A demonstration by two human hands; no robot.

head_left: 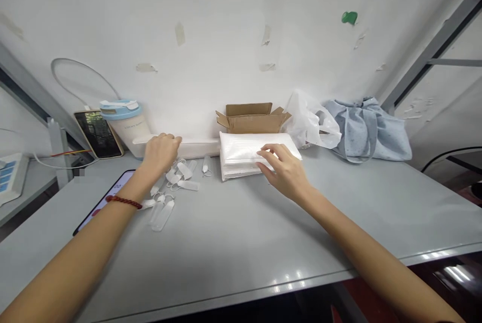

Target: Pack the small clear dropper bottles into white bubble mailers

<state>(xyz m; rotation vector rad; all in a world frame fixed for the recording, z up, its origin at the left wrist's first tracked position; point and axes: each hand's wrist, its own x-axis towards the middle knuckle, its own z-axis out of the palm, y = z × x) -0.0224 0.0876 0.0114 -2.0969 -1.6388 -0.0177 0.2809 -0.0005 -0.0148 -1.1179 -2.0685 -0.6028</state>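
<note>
My left hand reaches over a scatter of several small clear plastic tags on the grey table, its fingers curled down on the far ones beside a long white tray. What the fingers hold, if anything, is hidden. My right hand rests on the front edge of a stack of clear plastic bags, with thumb and fingers pinching at the top bag. A red bead bracelet circles my left wrist.
An open cardboard box stands behind the bag stack. A white plastic bag and a blue cloth bag lie at the back right. A cup with a blue lid, a leaning phone and a flat phone are on the left.
</note>
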